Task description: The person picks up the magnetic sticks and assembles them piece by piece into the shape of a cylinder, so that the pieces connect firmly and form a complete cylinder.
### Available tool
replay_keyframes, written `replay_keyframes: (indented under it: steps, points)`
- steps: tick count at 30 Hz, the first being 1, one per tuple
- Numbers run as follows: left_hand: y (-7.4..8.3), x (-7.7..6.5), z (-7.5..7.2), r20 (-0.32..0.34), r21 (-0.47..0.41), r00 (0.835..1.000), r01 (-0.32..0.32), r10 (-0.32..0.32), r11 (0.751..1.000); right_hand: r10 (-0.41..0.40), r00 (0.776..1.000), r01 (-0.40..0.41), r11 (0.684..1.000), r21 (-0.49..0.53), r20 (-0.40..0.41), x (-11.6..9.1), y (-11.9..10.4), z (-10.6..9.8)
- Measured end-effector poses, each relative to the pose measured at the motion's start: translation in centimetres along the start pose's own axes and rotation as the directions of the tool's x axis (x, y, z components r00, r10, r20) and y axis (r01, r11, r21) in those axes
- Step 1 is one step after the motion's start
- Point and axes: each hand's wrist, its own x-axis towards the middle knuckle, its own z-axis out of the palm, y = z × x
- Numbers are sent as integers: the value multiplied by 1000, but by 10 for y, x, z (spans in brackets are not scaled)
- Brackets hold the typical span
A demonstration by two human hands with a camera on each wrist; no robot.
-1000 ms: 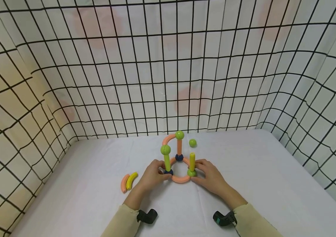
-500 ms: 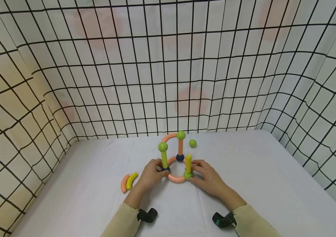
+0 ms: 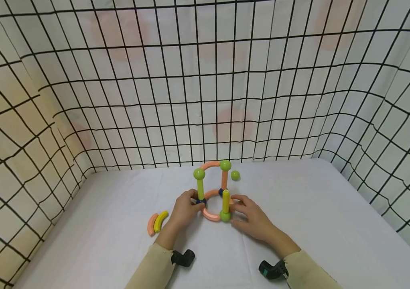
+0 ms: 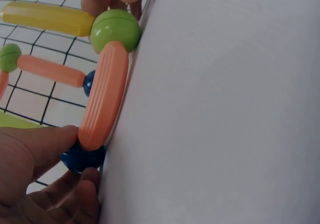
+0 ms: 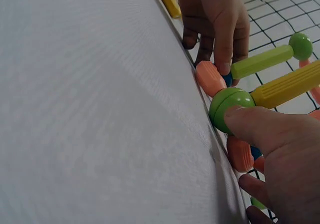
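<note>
A rod-and-ball construction toy stands on the table, with a ring of coral curved rods (image 3: 211,216) at its base. The left hand (image 3: 184,210) pinches the dark blue ball (image 4: 82,159) at the ring's left, under a light green rod (image 3: 200,189) topped by a green ball (image 3: 199,174). At the front right, the right hand (image 3: 253,218) holds the lower green ball (image 5: 230,106), its thumb on it and its fingers beside the ring. From this ball rises a yellow rod (image 3: 226,201), bare on top. Behind, a coral upright (image 3: 224,180) carries another green ball (image 3: 225,165), joined by a coral arch (image 3: 210,164).
A loose green ball (image 3: 235,175) lies behind the toy on the right. Left of the left hand are a loose coral curved rod (image 3: 151,224) and a yellow curved rod (image 3: 160,221). Black wire mesh (image 3: 205,88) encloses the back and sides of the white-covered table (image 3: 327,208).
Both hands have turned the toy clockwise as seen from above: the yellow rod's corner moved left and nearer, the left corner moved back, the rear upright moved right.
</note>
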Motion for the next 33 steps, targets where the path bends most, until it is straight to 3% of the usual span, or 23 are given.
replay_keyframes:
  steps: [8, 18, 29, 33]
  points:
    - [-4, 4, 1, -29, -27, 999, 16, -16, 1000, -4, 997, 4, 1000, -6, 71, -2, -5, -1]
    - [-9, 5, 2, -71, -107, 995, 55, -63, 993, 8, 994, -9, 1000, 11, 105, -2, -6, 0]
    - [-17, 4, 5, -121, -115, 991, 38, -52, 993, 31, 997, -37, 996, 79, 74, 0, -3, -2]
    - [-18, 5, 8, -143, -80, 989, 26, -37, 996, 103, 993, -108, 988, 113, 55, 4, -1, -8]
